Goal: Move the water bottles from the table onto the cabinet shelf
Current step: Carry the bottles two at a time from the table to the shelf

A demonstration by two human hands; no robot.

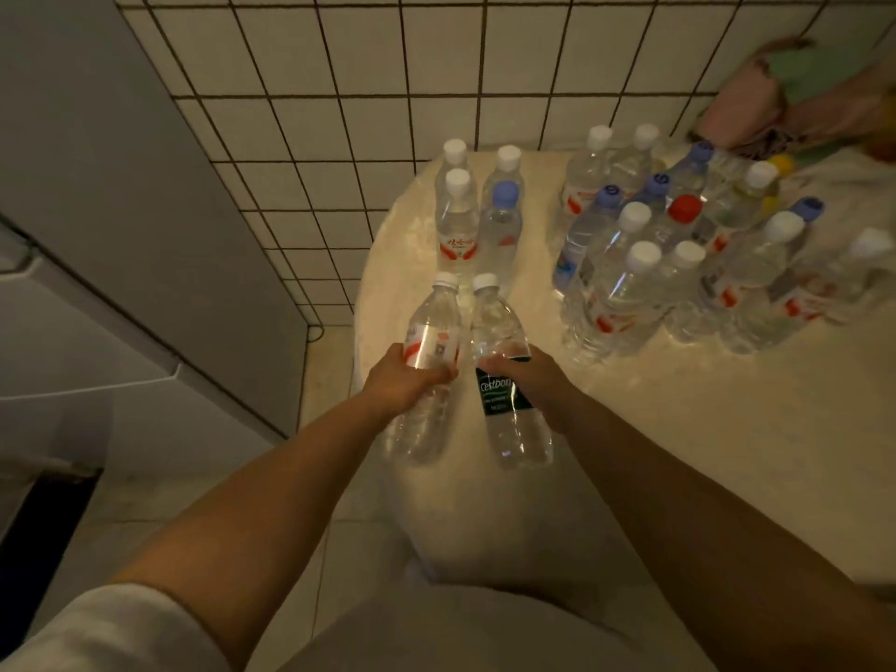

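My left hand [397, 383] grips a clear water bottle with a red-and-white label [429, 341] round its middle. Beside it my right hand [536, 380] grips a clear bottle with a dark green label [504, 395]. Both bottles have white caps and are held side by side over the near left edge of the round pale table [679, 429]. Several more bottles stand behind them in a small group [477, 220]. A larger cluster [679, 254] with white, blue, red and yellow caps fills the right side of the table.
A grey cabinet [121, 211] stands to the left, its edge running down toward the floor. A white tiled wall [388, 89] rises behind the table. Pink and green cloth things [776, 99] lie at the table's far right. Pale floor tiles [329, 361] show between cabinet and table.
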